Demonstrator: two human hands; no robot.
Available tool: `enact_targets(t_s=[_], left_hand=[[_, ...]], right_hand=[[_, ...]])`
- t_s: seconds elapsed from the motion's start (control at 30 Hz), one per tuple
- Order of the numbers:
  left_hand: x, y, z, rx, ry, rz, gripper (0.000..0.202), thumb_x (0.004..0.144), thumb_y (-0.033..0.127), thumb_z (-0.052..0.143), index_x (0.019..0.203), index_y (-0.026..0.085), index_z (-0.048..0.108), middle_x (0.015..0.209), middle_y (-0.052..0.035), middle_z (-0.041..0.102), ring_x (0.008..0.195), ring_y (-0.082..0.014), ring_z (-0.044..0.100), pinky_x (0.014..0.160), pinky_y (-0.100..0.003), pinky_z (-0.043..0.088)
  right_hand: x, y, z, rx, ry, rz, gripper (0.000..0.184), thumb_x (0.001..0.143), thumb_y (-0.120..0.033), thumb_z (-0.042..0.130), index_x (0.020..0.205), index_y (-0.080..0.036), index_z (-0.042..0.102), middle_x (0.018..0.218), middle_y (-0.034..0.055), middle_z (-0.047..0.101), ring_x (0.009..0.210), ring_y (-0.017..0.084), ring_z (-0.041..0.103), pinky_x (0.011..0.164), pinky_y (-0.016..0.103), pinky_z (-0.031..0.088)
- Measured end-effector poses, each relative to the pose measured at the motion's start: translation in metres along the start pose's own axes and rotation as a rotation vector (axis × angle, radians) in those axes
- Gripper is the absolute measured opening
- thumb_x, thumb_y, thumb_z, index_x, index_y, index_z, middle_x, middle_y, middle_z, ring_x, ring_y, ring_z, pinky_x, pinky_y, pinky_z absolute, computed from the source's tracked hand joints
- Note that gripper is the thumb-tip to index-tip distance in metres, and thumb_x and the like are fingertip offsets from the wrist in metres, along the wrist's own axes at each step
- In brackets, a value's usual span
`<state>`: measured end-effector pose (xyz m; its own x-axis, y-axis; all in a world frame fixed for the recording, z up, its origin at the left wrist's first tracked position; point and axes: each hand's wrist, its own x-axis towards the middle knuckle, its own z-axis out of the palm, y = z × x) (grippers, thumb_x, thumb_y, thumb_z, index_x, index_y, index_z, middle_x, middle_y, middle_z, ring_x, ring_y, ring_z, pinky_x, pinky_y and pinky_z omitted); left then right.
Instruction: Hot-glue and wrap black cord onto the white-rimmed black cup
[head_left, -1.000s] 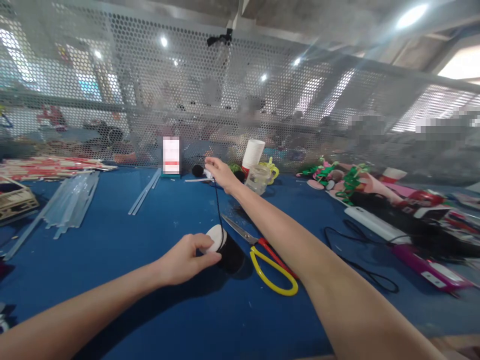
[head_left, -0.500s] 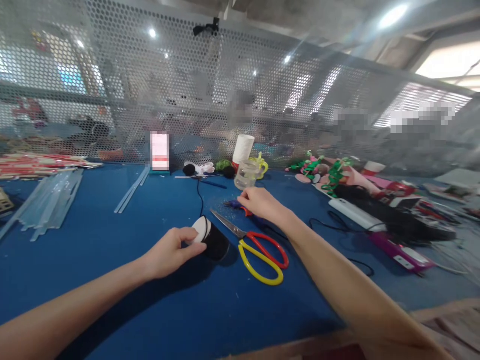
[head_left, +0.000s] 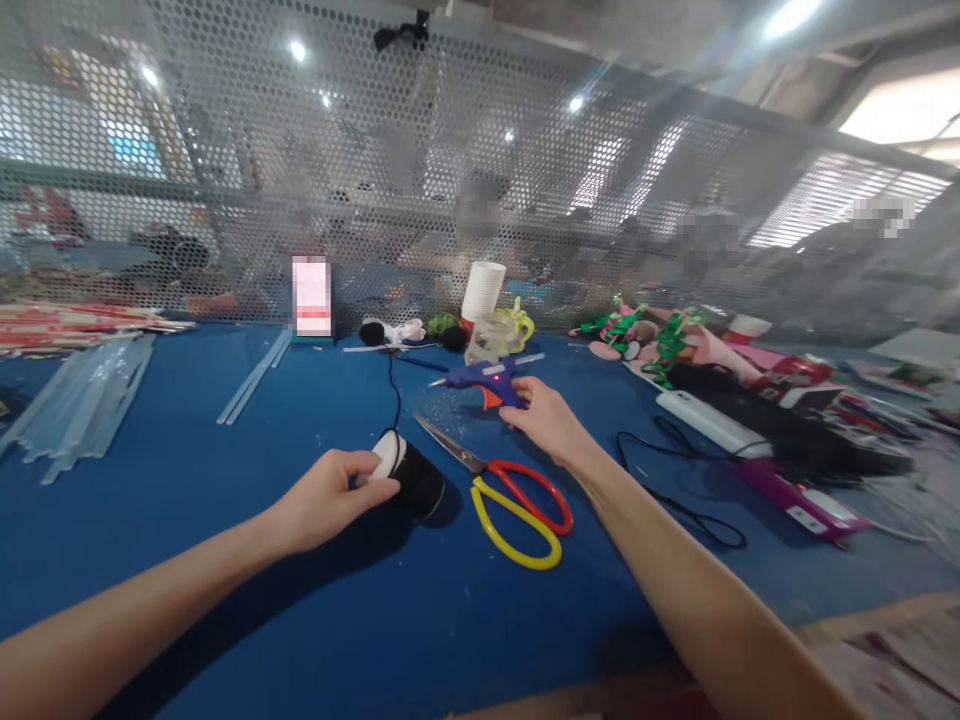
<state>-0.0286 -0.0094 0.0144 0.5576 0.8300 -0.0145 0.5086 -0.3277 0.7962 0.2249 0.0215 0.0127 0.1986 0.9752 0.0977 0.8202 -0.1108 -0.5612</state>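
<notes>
My left hand (head_left: 334,492) pinches the white end of a black cup-shaped piece (head_left: 417,480), which lies tilted over the blue table. A black cord (head_left: 395,385) runs from its white end back across the table. In my right hand (head_left: 544,418) is a blue glue gun (head_left: 480,375) with an orange trigger, raised above the table, its nozzle pointing left and a clear stick showing at its rear. Between my hands lie scissors (head_left: 466,458) with one red and one yellow handle, their blades slightly apart.
Clear glue sticks (head_left: 86,410) and red-and-white sticks (head_left: 75,325) lie at left. A phone (head_left: 311,297) stands at the back, near stacked white cups (head_left: 484,290) and a clear container (head_left: 491,338). A purple power strip (head_left: 799,505) with cables lies right. A perforated metal screen (head_left: 360,180) rises behind.
My right hand has picked the glue gun up off the table and lifted it. My left hand still holds the black piece, almost in the same place.
</notes>
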Motion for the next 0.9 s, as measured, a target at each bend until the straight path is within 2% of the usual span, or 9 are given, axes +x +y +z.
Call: enact_targets(t_s=[0.07,0.13,0.17,0.23,0.33,0.53,0.63,0.73,0.9], left_hand=[[0.000,0.000,-0.002,-0.014,0.008,0.004,0.027,0.073,0.034,0.046,0.070,0.011,0.061,0.062,0.0010,0.053,0.060,-0.0130,0.045,0.054,-0.020,0.036],[0.001,-0.001,-0.003,-0.024,0.011,0.012,0.028,0.073,0.034,0.047,0.073,0.011,0.062,0.063,0.0008,0.055,0.060,-0.0136,0.047,0.054,-0.020,0.037],[0.001,-0.002,-0.003,-0.030,0.010,0.012,0.028,0.073,0.034,0.047,0.074,0.011,0.062,0.063,0.0006,0.056,0.061,-0.0139,0.047,0.055,-0.021,0.037],[0.002,-0.004,-0.004,-0.041,-0.002,0.009,0.029,0.073,0.034,0.047,0.075,0.011,0.063,0.064,0.0003,0.056,0.062,-0.0142,0.048,0.057,-0.021,0.038],[0.004,-0.006,-0.003,-0.078,-0.040,0.006,0.030,0.074,0.036,0.046,0.076,0.010,0.062,0.065,-0.0001,0.056,0.063,-0.0142,0.047,0.060,-0.022,0.037],[0.005,-0.007,-0.002,-0.088,-0.026,-0.005,0.029,0.074,0.036,0.046,0.073,0.010,0.060,0.062,0.0012,0.052,0.060,-0.0125,0.044,0.056,-0.021,0.035],[0.006,-0.008,-0.001,-0.076,-0.004,-0.004,0.029,0.075,0.035,0.045,0.072,0.010,0.060,0.062,0.0014,0.051,0.060,-0.0122,0.043,0.058,-0.021,0.035],[0.006,-0.009,0.000,-0.078,0.011,-0.005,0.029,0.075,0.035,0.045,0.069,0.010,0.058,0.061,0.0017,0.050,0.061,-0.0122,0.043,0.058,-0.021,0.035],[0.005,-0.007,0.000,-0.081,0.020,0.001,0.028,0.075,0.034,0.046,0.075,0.010,0.060,0.064,0.0007,0.054,0.062,-0.0135,0.045,0.058,-0.022,0.037]], right_hand=[[-0.011,-0.007,-0.008,0.147,-0.035,-0.045,0.022,0.073,-0.023,0.046,0.093,-0.014,0.047,0.079,0.0047,0.061,0.065,0.012,0.059,0.058,0.022,0.045],[-0.025,-0.015,-0.013,0.444,-0.205,-0.071,0.017,0.071,-0.030,0.050,0.076,-0.014,0.050,0.061,0.0017,0.058,0.053,0.011,0.056,0.052,0.022,0.045],[-0.032,-0.019,-0.015,0.513,-0.284,-0.077,0.017,0.070,-0.031,0.052,0.069,-0.013,0.051,0.057,0.0011,0.057,0.050,0.010,0.054,0.050,0.022,0.045],[-0.046,-0.026,-0.015,0.564,-0.347,-0.122,0.017,0.070,-0.031,0.052,0.070,-0.014,0.053,0.057,0.0008,0.057,0.047,0.009,0.053,0.048,0.021,0.044],[-0.060,-0.033,-0.014,0.544,-0.389,-0.199,0.014,0.073,-0.027,0.047,0.078,-0.016,0.055,0.054,-0.0015,0.056,0.044,0.008,0.052,0.045,0.020,0.043],[-0.071,-0.035,-0.013,0.390,-0.347,-0.147,0.016,0.070,-0.034,0.051,0.063,-0.020,0.053,0.040,-0.0040,0.048,0.033,0.010,0.045,0.033,0.021,0.039],[-0.075,-0.035,-0.013,0.299,-0.331,-0.181,0.020,0.070,-0.034,0.051,0.054,-0.022,0.050,0.037,-0.0037,0.047,0.032,0.011,0.045,0.035,0.023,0.039],[-0.077,-0.037,-0.012,0.223,-0.275,-0.279,0.022,0.071,-0.031,0.050,0.050,-0.024,0.049,0.036,-0.0033,0.046,0.036,0.013,0.047,0.038,0.025,0.039],[-0.078,-0.042,-0.010,0.112,-0.240,-0.349,0.015,0.070,-0.026,0.048,0.058,-0.023,0.055,0.048,0.0004,0.055,0.047,0.016,0.052,0.046,0.027,0.040]])
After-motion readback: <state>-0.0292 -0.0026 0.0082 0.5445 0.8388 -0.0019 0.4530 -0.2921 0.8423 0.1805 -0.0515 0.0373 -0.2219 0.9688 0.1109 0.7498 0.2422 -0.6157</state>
